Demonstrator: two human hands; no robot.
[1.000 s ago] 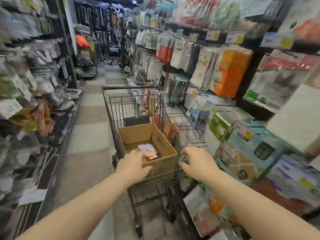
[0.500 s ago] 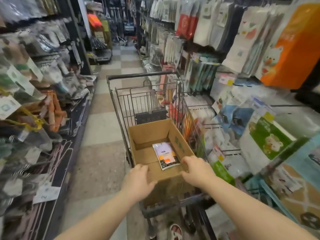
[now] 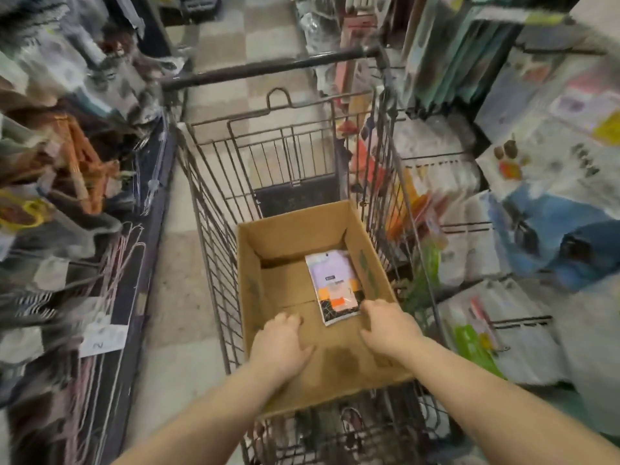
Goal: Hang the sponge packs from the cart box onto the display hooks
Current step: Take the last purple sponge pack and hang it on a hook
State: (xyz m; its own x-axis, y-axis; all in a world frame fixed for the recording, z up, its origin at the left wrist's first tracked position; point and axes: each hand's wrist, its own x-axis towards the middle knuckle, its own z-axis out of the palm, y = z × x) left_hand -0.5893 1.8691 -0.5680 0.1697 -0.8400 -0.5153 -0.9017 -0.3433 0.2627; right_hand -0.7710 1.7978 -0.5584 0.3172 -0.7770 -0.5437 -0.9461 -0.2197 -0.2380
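Head | left hand (image 3: 281, 344) grips box (image 3: 295, 234) rim | right hand (image 3: 389, 330) likewise

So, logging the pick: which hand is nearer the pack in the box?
The right hand: both grip the box rim, but it sits beside the pack's near corner; the left hand is further off.

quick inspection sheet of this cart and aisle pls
surface: wire cart on tiled floor
job's things: one pack flat in the open box; hooks at right
clutter: nothing seen
grips: left hand and right hand grip the box's near rim; right fingertips beside the pack, contact unclear
cables: nothing seen
surroundings: packed shelves both sides, blurred
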